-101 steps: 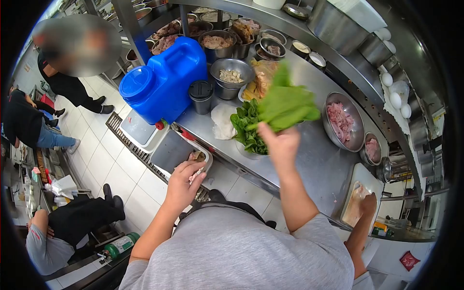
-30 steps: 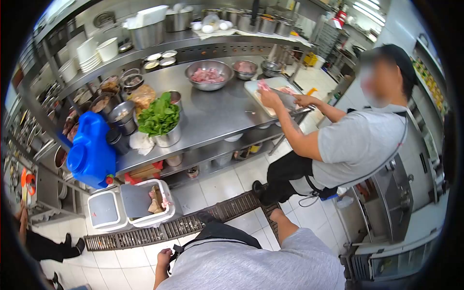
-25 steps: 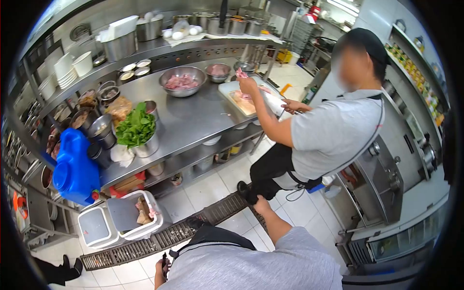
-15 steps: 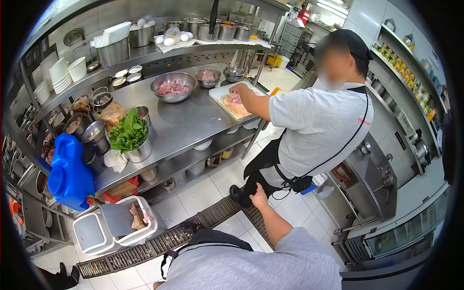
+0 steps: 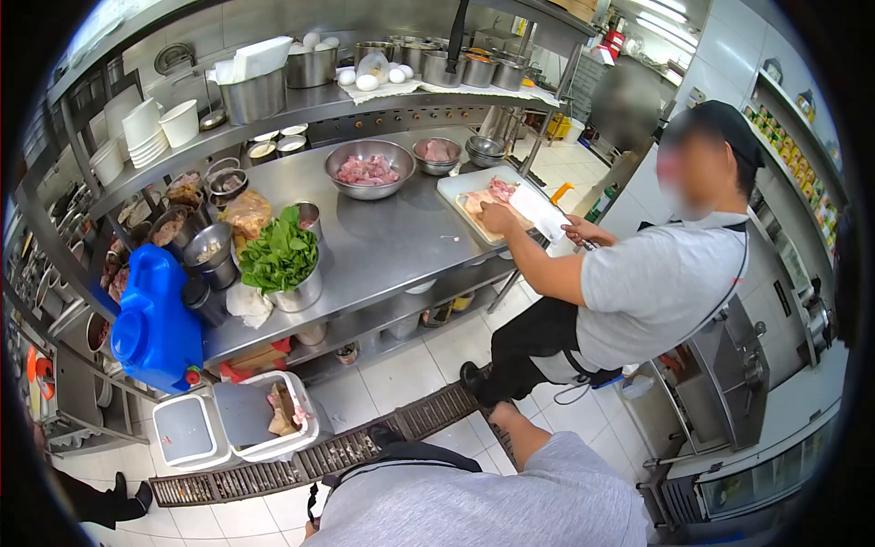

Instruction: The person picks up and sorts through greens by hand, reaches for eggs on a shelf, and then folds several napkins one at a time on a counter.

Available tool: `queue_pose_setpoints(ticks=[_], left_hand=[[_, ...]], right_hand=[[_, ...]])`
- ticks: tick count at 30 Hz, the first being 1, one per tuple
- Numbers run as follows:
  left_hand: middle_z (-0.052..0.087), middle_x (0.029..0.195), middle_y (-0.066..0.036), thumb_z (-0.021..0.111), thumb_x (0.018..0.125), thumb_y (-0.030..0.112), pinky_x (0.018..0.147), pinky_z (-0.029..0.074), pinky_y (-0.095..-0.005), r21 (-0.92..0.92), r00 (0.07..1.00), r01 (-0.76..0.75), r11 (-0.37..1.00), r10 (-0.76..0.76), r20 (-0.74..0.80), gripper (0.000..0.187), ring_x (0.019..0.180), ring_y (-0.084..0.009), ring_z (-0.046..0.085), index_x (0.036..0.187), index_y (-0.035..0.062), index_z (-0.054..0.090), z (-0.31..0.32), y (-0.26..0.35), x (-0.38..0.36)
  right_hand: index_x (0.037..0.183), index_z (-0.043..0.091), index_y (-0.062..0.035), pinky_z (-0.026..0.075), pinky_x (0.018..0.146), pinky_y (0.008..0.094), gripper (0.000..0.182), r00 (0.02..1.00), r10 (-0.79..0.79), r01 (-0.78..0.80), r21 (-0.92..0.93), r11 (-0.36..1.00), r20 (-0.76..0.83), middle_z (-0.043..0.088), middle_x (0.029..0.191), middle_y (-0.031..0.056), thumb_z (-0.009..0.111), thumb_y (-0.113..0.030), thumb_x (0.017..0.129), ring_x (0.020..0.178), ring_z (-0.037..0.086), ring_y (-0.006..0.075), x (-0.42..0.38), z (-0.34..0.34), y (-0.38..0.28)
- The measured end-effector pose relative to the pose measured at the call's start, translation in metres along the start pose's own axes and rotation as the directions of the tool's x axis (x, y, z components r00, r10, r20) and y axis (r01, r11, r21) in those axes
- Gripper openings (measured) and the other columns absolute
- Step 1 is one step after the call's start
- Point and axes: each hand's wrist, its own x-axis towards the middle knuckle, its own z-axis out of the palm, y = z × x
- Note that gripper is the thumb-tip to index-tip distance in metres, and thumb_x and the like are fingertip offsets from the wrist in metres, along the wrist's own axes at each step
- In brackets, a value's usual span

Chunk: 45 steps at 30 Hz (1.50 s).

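Low in the view, my right hand [image 5: 509,417] hangs by the co-worker's dark trousers; its fingers do not show. Only a sliver of skin from my left hand [image 5: 312,527] appears at the bottom edge beside my grey shirt. Neither hand visibly holds anything. Across from me, a co-worker [image 5: 661,273] stands at the steel table [image 5: 392,242]. One of that person's hands rests on raw meat [image 5: 500,189] on a white cutting board [image 5: 448,186]. The other grips a broad-bladed cleaver [image 5: 540,215].
Bowls of raw meat [image 5: 369,186] and a pot of leafy greens [image 5: 280,260] stand on the table. A blue jerrycan [image 5: 157,319] and grey-lidded bins [image 5: 189,433] are at left. A floor drain grate [image 5: 351,456] runs past my feet. Another person's shoe [image 5: 137,500] shows lower left.
The view has turned left, so the scene sits further right. My right hand has drawn back and down. The co-worker's cleaver now shows over the board.
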Motion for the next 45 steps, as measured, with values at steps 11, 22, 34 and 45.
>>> queue_pose_setpoints(ticks=[11,22,34,45], left_hand=[[0.009,0.156,-0.014,0.064,0.061,-0.011,0.086,0.051,-0.037,-0.154,0.593,-0.803,0.576,0.799,-0.098,0.116,0.13,-0.0344,0.038,0.151,0.0205,-0.002,-0.019,0.461,-0.033],[0.007,0.156,-0.013,0.065,0.066,-0.008,0.069,0.056,-0.0258,-0.254,0.509,-0.851,0.459,0.839,-0.191,0.108,0.132,-0.0328,0.033,0.151,0.0184,0.004,-0.009,0.561,-0.01],[0.012,0.155,-0.013,0.067,0.068,-0.006,0.061,0.056,-0.0261,-0.306,0.693,-0.703,0.642,0.715,-0.093,0.107,0.125,-0.0334,0.041,0.151,0.0199,0.004,-0.001,0.561,-0.003],[0.052,0.119,-0.018,0.054,0.091,0.034,0.065,0.056,-0.0407,0.698,0.977,0.056,0.713,-0.184,0.109,0.06,0.093,-0.0262,0.06,0.138,0.0015,0.036,-0.078,0.018,0.112]], right_hand=[[0.146,0.028,-0.0162,0.025,0.111,0.0459,0.089,0.086,-0.892,0.994,-0.019,0.106,-0.443,0.017,0.152,0.0181,0.074,-0.017,0.071,0.138,0.022,0.0381,-0.163,-0.199,-0.345],[0.149,0.015,-0.0189,0.032,0.106,0.0482,0.102,0.618,-0.379,0.786,0.53,0.318,-0.689,0.021,0.151,0.0117,0.081,-0.022,0.071,0.134,0.031,0.0295,-0.099,-0.269,-0.229],[0.146,0.026,-0.0166,0.042,0.097,0.0436,0.095,0.719,-0.374,0.695,0.616,0.371,-0.585,0.032,0.144,0.0149,0.081,-0.022,0.069,0.122,0.043,0.0303,-0.045,-0.244,-0.246],[0.133,0.047,-0.01,0.047,0.087,0.0329,0.063,0.508,-0.679,0.85,0.436,0.296,-0.53,0.049,0.129,0.008,0.074,-0.012,0.076,0.108,0.052,0.0181,-0.063,-0.246,-0.408]])
